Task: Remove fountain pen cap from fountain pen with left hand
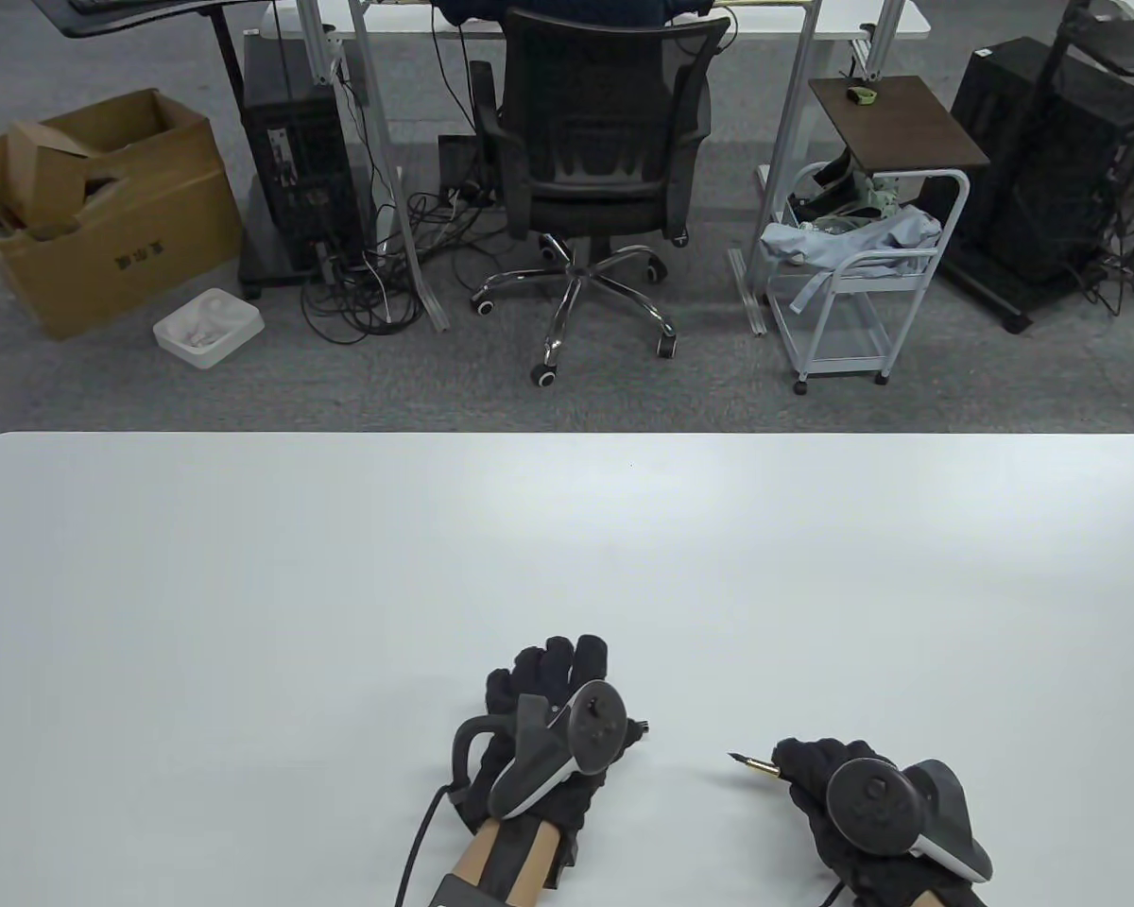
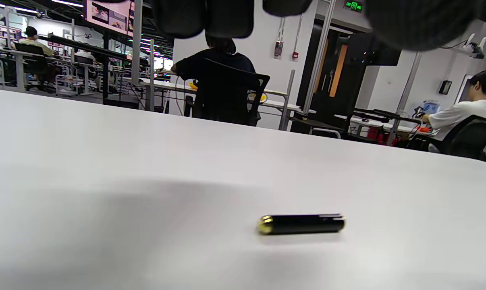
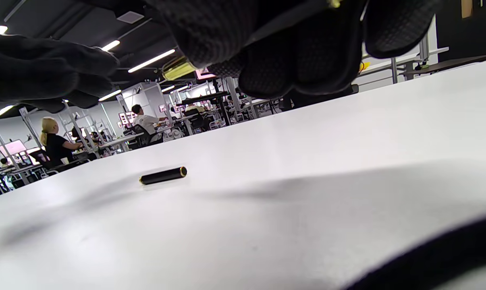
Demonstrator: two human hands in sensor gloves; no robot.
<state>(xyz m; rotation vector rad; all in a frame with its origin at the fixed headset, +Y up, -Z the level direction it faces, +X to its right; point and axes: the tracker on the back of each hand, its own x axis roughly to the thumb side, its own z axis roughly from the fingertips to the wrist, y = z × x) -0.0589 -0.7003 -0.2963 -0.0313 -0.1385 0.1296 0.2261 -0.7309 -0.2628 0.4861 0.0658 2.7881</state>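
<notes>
The black fountain pen cap [image 2: 302, 224] with a gold end lies free on the white table [image 1: 340, 614], also seen in the right wrist view [image 3: 163, 176]. In the table view its end [image 1: 639, 728] peeks out at the right side of my left hand [image 1: 558, 666]. That hand hovers over the cap with its fingers [image 2: 210, 16] off it. My right hand [image 1: 813, 770] grips the uncapped fountain pen [image 1: 754, 764], whose gold nib points left toward the cap. The pen's gold band [image 3: 178, 68] shows between my right fingers [image 3: 291, 60].
Beyond the table's far edge stand an office chair [image 1: 591, 170], a white cart [image 1: 850, 274] and a cardboard box [image 1: 94, 208] on the grey floor.
</notes>
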